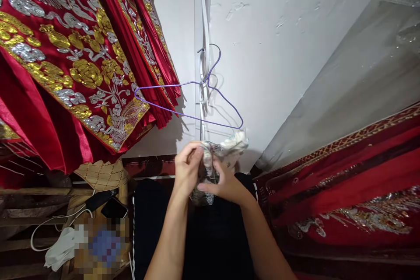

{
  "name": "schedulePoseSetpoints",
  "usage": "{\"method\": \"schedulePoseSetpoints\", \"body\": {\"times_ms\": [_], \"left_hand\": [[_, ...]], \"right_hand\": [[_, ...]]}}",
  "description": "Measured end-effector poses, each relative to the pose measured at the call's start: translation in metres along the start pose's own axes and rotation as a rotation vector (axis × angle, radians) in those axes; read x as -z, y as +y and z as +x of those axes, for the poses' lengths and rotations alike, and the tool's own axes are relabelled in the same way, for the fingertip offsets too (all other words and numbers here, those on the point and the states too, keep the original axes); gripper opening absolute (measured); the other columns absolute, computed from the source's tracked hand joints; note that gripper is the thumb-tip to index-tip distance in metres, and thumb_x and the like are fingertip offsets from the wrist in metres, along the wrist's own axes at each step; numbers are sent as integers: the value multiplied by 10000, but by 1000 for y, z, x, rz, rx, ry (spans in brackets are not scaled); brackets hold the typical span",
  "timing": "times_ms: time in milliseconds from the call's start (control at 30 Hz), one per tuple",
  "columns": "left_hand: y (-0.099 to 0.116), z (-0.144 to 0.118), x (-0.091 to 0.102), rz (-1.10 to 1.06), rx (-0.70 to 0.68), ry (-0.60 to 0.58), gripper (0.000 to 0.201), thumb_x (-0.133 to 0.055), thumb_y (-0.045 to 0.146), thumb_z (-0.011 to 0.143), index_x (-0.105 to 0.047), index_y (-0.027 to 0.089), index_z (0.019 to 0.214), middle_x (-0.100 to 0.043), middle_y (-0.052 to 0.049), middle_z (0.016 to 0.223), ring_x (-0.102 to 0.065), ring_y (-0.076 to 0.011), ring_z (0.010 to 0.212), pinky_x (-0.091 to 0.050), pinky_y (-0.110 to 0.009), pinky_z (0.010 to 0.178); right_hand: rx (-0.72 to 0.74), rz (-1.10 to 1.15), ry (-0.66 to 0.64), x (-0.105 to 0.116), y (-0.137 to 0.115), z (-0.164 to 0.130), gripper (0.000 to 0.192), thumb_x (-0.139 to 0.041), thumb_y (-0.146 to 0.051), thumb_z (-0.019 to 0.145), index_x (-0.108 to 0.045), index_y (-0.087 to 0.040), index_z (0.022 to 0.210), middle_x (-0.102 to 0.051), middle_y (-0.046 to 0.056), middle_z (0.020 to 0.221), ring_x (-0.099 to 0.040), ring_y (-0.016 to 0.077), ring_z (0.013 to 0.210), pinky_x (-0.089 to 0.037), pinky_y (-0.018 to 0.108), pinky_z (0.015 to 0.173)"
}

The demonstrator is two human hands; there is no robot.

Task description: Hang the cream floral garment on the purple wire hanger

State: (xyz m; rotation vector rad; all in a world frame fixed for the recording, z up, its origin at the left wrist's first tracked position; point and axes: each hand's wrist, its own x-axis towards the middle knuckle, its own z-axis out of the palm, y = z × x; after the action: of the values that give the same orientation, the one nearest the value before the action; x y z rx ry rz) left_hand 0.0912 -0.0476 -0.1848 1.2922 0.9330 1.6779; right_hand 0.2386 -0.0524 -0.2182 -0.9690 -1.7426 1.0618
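White wall (278,52) backs a purple hanger (188,116), likely hung for reach. Left hand (186,168) pinches patterned cloth (231,148); right hand (228,184) spreads around it, probably steadying.

This looks like a room for keeping or selling ornate clothing, though which cannot be told. Richly embroidered red garments (85,57) hang at upper left, a purple hanger (188,116) hangs near the centre against a white wall (278,61), and more decorated red fabric (354,175) shows through translucent plastic (348,65) at right.
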Motion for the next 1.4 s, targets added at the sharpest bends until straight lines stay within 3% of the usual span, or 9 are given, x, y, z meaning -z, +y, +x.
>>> {"method": "schedulePoseSetpoints", "body": {"times_ms": [100,200,267,367,500,667,833,967,1400], "left_hand": [[13,6,-5,122,-126,-110,209,-674,411,906,-749,223,954,-654,-84,1118,-611,-247,1105,-457,-330,1003],[10,18,12,144,-41,-275,345,-659,473,901,-719,261,1166,-633,-88,1260,-571,-279,1237,-407,-353,1095],[0,22,28,198,85,-494,357,-613,512,914,-730,238,1110,-696,-77,1104,-639,-283,1089,-472,-348,992],[-14,23,55,497,130,-706,333,-635,510,886,-735,196,839,-695,-37,805,-642,-247,788,-487,-295,751],[-16,30,96,788,79,-651,270,-692,466,823,-701,214,729,-669,-22,680,-578,-204,621,-410,-259,620],[4,55,134,1138,11,-580,282,-662,411,834,-656,226,621,-634,-62,633,-567,-221,600,-440,-309,687],[41,82,123,1069,-310,-415,225,-677,402,827,-734,194,767,-700,-159,1126,-609,-346,1123,-411,-476,1072],[79,93,104,1119,-411,-466,234,-579,334,891,-747,172,900,-566,-120,1436,-499,-331,1355,-329,-499,1199],[114,67,122,1337,-214,-596,413,-545,537,935,-779,198,971,-495,-105,1541,-500,-347,1388,-379,-475,1189]], "right_hand": [[73,70,-13,-3,-17,18,386,-673,-178,750,-650,-223,1133,-688,54,1061,-632,247,990,-513,362,873],[57,72,-104,19,-33,38,185,-620,-172,754,-687,-189,926,-665,10,796,-601,188,731,-497,301,678],[82,17,-169,42,-44,53,125,-632,-171,728,-695,-178,836,-649,-1,726,-590,175,682,-480,282,633],[177,-102,54,73,-51,84,276,-619,-135,699,-722,-187,950,-714,23,890,-656,207,839,-515,293,732],[211,-201,273,94,-27,129,541,-581,-161,744,-668,-189,1277,-682,85,1277,-623,251,1158,-467,372,1018],[73,-241,149,108,17,144,259,-519,-221,789,-741,-131,889,-745,75,916,-661,215,862,-503,333,843],[85,-284,280,128,13,113,139,-543,-223,738,-650,-147,694,-632,19,672,-533,152,627,-390,263,590],[68,-384,362,136,-10,91,145,-541,-234,735,-657,-150,706,-605,13,649,-517,162,633,-358,259,570],[70,-469,329,115,-6,82,134,-521,-236,729,-633,-169,698,-612,0,631,-541,171,646,-341,258,581]]}}
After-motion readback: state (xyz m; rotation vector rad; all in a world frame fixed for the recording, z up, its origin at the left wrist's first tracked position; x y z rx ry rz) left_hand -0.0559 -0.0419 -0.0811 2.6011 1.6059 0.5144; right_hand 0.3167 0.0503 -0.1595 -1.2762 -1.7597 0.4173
